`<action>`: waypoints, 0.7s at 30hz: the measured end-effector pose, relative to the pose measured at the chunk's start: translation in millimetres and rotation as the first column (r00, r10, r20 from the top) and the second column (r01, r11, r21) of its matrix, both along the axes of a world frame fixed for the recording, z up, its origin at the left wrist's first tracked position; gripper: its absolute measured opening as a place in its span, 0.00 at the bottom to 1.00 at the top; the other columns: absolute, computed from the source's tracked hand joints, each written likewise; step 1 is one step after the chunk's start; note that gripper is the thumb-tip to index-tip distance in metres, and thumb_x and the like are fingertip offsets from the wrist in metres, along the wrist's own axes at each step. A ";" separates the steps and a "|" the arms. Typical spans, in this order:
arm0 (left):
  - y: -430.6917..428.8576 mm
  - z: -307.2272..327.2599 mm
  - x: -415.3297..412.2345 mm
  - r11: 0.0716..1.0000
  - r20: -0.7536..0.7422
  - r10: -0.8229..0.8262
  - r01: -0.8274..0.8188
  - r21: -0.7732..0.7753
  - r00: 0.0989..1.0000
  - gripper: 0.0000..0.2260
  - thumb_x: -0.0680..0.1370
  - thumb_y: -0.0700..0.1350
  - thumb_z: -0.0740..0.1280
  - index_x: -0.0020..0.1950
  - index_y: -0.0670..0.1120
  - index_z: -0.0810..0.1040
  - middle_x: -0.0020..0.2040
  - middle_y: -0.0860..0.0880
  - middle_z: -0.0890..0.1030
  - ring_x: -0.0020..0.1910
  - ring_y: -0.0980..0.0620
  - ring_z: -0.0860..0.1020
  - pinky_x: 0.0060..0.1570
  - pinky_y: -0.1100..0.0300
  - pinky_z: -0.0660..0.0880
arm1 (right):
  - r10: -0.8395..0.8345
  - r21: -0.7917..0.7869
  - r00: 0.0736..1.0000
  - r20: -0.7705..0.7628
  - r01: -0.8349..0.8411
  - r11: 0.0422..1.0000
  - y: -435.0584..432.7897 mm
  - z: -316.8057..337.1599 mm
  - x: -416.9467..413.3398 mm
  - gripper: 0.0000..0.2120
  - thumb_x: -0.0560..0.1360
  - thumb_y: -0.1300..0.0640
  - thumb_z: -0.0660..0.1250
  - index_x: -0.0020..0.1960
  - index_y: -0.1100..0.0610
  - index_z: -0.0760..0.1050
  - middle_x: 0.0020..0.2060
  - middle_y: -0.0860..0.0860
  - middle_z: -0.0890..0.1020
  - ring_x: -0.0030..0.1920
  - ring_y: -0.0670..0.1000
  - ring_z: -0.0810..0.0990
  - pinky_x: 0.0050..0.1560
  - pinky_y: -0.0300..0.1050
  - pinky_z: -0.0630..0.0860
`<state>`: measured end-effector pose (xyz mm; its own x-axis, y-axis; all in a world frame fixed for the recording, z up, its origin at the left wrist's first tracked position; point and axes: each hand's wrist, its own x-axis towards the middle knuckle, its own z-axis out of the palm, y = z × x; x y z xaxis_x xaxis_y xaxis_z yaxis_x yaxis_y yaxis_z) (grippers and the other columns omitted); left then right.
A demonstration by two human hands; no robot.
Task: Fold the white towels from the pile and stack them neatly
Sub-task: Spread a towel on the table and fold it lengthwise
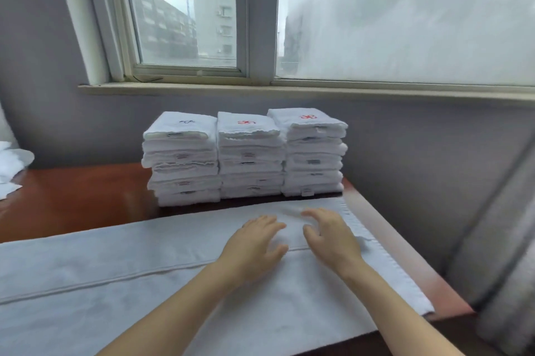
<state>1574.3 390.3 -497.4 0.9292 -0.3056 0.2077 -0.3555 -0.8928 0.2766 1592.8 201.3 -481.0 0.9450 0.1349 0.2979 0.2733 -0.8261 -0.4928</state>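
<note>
A long white towel (121, 277) lies spread flat across the brown table (72, 199), reaching from the left edge of view to the table's right side. My left hand (254, 248) and my right hand (333, 239) rest side by side on its right part, palms down, fingers straight and slightly spread. Behind the towel, against the wall, stand three stacks of folded white towels (249, 158), each several towels high, with small embroidered marks on top. A loose pile of white towels (11, 164) shows at the far left edge, mostly cut off.
A window with a grey sill (260, 89) runs above the stacks. A grey cushioned seat or sofa edge (498, 239) stands right of the table. The table's right edge (405, 242) lies just beyond the towel's end.
</note>
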 end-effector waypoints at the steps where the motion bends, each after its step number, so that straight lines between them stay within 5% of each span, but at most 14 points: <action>1: -9.3 -1.4 3.0 1.000 -0.002 -0.022 0.022 0.007 1.000 0.24 0.81 0.58 0.59 0.77 0.54 0.63 0.78 0.54 0.60 0.78 0.54 0.55 0.74 0.61 0.51 | 0.004 -0.018 1.000 -0.012 -0.004 1.000 -7.5 -1.2 1.5 0.20 0.77 0.57 0.64 0.68 0.52 0.74 0.64 0.48 0.78 0.67 0.50 0.72 0.67 0.42 0.66; 7: -47.5 -3.4 17.2 0.998 0.061 -0.001 0.004 -0.060 0.998 0.17 0.81 0.58 0.59 0.66 0.55 0.74 0.63 0.55 0.74 0.63 0.54 0.70 0.58 0.59 0.69 | -0.114 0.106 0.990 -0.087 0.123 0.987 -35.3 -2.0 16.6 0.19 0.77 0.52 0.60 0.68 0.49 0.74 0.67 0.47 0.75 0.67 0.50 0.72 0.65 0.47 0.69; 12: -65.7 1.0 31.6 0.991 0.112 0.130 -0.126 -0.048 0.985 0.14 0.82 0.56 0.56 0.56 0.53 0.79 0.53 0.53 0.77 0.56 0.51 0.73 0.54 0.56 0.69 | -0.241 -0.081 0.940 -0.240 0.228 0.970 -45.3 2.5 44.1 0.21 0.78 0.50 0.58 0.71 0.46 0.71 0.70 0.49 0.72 0.69 0.56 0.67 0.66 0.50 0.64; 21: -86.5 -16.2 53.2 0.983 0.224 0.181 -0.177 -0.037 0.958 0.10 0.79 0.57 0.60 0.51 0.53 0.76 0.53 0.54 0.75 0.57 0.51 0.71 0.56 0.59 0.63 | -0.280 -0.062 0.910 -0.306 0.274 0.960 -48.0 2.0 68.8 0.30 0.70 0.51 0.64 0.73 0.42 0.67 0.68 0.51 0.73 0.71 0.58 0.63 0.68 0.49 0.62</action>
<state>1627.5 303.8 -513.6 0.8970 -0.1333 0.4216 -0.2449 -0.9436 0.2227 1661.6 153.3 -479.0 0.9896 -0.1433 -0.0142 -0.1311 -0.8558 -0.5004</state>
